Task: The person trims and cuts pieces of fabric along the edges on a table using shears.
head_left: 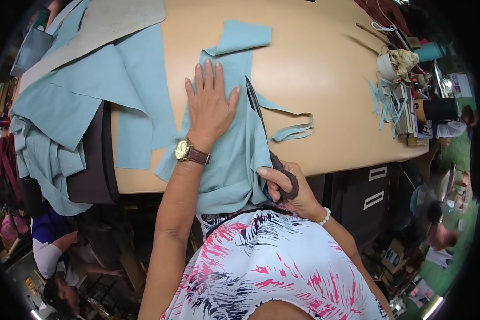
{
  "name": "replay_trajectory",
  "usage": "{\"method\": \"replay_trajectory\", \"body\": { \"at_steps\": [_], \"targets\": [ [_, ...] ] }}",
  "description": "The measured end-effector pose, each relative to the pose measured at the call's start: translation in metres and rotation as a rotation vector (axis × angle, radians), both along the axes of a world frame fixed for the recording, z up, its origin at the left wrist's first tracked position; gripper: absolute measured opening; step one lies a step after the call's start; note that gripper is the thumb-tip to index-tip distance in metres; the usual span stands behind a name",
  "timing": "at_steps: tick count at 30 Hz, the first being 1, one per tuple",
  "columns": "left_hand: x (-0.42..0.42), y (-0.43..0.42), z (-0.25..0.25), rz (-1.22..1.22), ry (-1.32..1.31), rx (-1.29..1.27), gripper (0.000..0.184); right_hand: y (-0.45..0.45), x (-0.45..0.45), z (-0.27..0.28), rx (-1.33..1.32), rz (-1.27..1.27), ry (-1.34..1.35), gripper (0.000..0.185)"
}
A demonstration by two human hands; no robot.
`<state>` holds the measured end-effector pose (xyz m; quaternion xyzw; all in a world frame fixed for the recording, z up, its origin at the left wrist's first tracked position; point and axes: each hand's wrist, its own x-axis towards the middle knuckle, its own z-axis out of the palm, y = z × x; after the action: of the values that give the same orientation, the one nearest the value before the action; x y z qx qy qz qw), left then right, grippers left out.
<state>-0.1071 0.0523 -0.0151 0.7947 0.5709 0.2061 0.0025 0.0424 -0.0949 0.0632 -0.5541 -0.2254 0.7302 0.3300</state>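
Note:
My left hand (pixel 212 101) lies flat with fingers spread on a piece of light blue-green fabric (pixel 226 154), which drapes over the table's front edge towards my lap. My right hand (pixel 293 189) is closed round the dark handles of a pair of scissors (pixel 260 114). Their long blades point away from me along the fabric's right edge. A narrow cut strip of the same fabric (pixel 293 130) curls on the table just right of the blades. The fabric's far end is folded over. How far the blades are apart, I cannot tell.
More blue-green fabric (pixel 69 101) is heaped at the left, partly under a pale grey sheet (pixel 112 21). At the table's (pixel 325 69) right edge stand a white container (pixel 386 66), fabric scraps (pixel 392 104) and a black spool (pixel 437 109). Another person (pixel 53 240) is at lower left.

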Motion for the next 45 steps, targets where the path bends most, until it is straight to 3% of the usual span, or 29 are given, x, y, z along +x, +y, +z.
{"method": "replay_trajectory", "body": {
  "at_steps": [13,41,45],
  "targets": [
    [0.004,-0.011,0.003,0.045,-0.014,-0.028,0.063,0.007,-0.007,-0.005,0.041,-0.115,0.098,0.029],
    [0.008,-0.019,0.0,0.095,0.002,-0.006,0.062,0.015,-0.021,-0.004,0.072,-0.152,0.046,0.031],
    [0.008,-0.014,0.015,0.104,-0.01,-0.005,0.055,0.014,-0.022,-0.009,0.066,-0.155,0.075,0.03]
  ]
}}
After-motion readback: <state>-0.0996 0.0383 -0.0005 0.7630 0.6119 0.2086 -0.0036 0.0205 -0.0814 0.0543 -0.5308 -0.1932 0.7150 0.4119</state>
